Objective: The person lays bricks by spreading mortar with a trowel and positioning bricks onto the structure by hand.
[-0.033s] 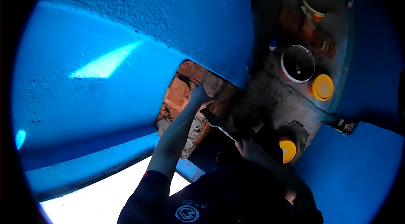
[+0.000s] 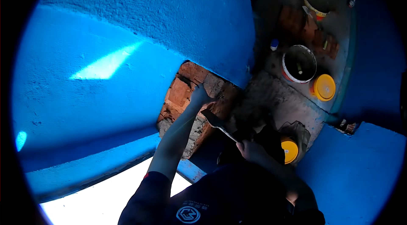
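Note:
My left hand (image 2: 200,96) reaches into a gap of exposed brickwork in the blue wall. Its thumb and fingers are spread around the near end of a greyish brick (image 2: 213,83), and shadow hides part of the grip. Red-brown bricks (image 2: 179,92) lie beside it on the left, with rough grey mortar (image 2: 194,134) nearer to me. My right hand (image 2: 253,150) is closed round the handle end of a trowel (image 2: 214,120). The trowel's dark flat blade points up and left, just below my left hand and apart from it.
Blue walls (image 2: 106,97) stand left, and another blue surface (image 2: 356,170) lies at lower right. On the floor at right are an open bucket (image 2: 283,69), a yellow-lidded bucket (image 2: 324,88), another yellow lid (image 2: 289,150), a blue-capped bottle (image 2: 274,44) and a farther bucket (image 2: 321,14).

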### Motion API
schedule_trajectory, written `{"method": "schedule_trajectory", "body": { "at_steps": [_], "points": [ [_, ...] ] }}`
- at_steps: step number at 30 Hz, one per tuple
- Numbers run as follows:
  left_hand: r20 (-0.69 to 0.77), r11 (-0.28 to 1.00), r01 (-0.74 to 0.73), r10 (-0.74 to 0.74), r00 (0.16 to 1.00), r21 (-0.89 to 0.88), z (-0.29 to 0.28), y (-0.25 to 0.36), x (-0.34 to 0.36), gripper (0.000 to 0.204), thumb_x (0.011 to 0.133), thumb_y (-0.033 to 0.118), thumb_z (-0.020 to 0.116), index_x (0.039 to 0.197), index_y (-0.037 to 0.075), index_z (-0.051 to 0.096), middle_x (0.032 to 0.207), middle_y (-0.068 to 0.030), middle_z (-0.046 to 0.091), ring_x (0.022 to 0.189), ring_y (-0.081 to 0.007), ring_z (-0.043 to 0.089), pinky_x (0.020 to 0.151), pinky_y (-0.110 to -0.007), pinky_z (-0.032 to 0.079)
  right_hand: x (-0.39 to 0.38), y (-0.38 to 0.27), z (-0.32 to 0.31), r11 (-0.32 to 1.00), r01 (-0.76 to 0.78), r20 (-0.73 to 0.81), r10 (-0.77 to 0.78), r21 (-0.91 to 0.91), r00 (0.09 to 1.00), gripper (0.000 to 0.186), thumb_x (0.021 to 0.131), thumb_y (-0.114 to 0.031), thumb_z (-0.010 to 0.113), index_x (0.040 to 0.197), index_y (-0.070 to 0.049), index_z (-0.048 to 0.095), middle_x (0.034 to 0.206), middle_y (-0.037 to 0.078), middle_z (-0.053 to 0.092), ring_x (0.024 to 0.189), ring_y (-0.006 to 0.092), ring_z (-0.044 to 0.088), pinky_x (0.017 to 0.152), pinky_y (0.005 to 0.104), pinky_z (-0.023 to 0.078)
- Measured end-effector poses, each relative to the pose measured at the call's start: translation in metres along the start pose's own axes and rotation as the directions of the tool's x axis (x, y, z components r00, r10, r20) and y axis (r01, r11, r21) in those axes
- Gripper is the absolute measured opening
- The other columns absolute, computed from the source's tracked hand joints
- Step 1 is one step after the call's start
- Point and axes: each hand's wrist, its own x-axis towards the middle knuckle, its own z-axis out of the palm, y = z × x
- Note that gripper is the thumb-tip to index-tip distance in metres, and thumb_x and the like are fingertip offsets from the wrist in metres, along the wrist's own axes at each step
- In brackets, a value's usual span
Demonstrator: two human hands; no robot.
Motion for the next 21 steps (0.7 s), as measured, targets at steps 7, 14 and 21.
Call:
{"method": "schedule_trajectory", "body": {
  "at_steps": [7,14,21],
  "points": [
    [0.054,0.999,0.052,-0.051,0.997,-0.010,-0.009,0.003,-0.004,0.113,0.054,0.052,0.083,0.133,-0.006,0.026,0.124,-0.0295,0.044,0.106,-0.0430,0.054,0.085,-0.046,0.049,-0.001,-0.002,-0.007,1.000,0.009,0.022,-0.010,0.025,1.000,0.057,0.096,-0.050,0.030,0.105,-0.001,0.059,0.088,0.019,0.066,0.082,0.0367,0.065,0.074,0.0472,0.051],
    [0.008,0.998,0.035,-0.034,0.999,-0.047,-0.006,0.003,-0.010,0.110,0.055,0.052,0.083,0.131,-0.004,0.027,0.124,-0.0285,0.044,0.106,-0.0428,0.055,0.085,-0.045,0.049,-0.010,-0.011,-0.029,0.996,-0.050,0.104,0.042,0.071,0.994,0.056,0.096,-0.050,0.031,0.110,-0.004,0.058,0.093,0.020,0.065,0.086,0.0370,0.063,0.077,0.0466,0.050],
    [0.068,0.997,0.064,-0.061,0.996,-0.046,-0.009,0.008,-0.010,0.114,0.054,0.054,0.083,0.132,-0.004,0.024,0.126,-0.0289,0.042,0.110,-0.0427,0.053,0.087,-0.046,0.048,-0.049,0.013,-0.068,0.974,-0.109,-0.016,0.114,0.198,0.993,0.051,0.098,-0.046,0.033,0.108,-0.003,0.058,0.092,0.020,0.064,0.086,0.0372,0.062,0.075,0.0460,0.048]
  ]
}}
